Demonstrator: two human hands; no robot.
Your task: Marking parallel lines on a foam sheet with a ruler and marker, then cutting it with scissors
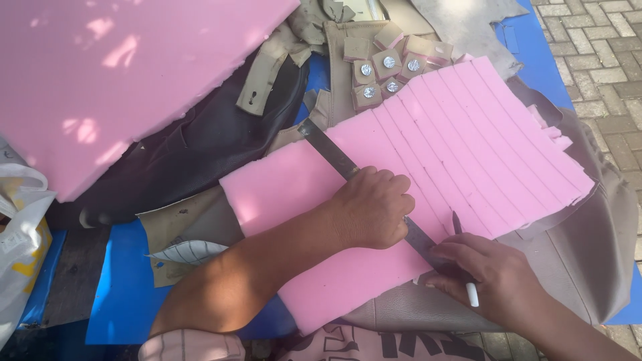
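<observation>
Now left hand (372,208) flat, pinning metal ruler (361,179) on pink foam sheet (294,187); right hand (481,271) pinching blade (457,222) at ruler edge.

Two pink foam sheets (294,194), one metal ruler (334,155), two hands (371,207).

Blue table top (120,294) stands on paved brick ground (602,47). Beige leather sheet (588,267) lies directly on table, spread under pink foam. Left of leather sheet: dark brown leather piece (200,147). Further left: big pink foam slab (100,80), overhanging table. White plastic bag (20,247) beside table's left edge.
</observation>
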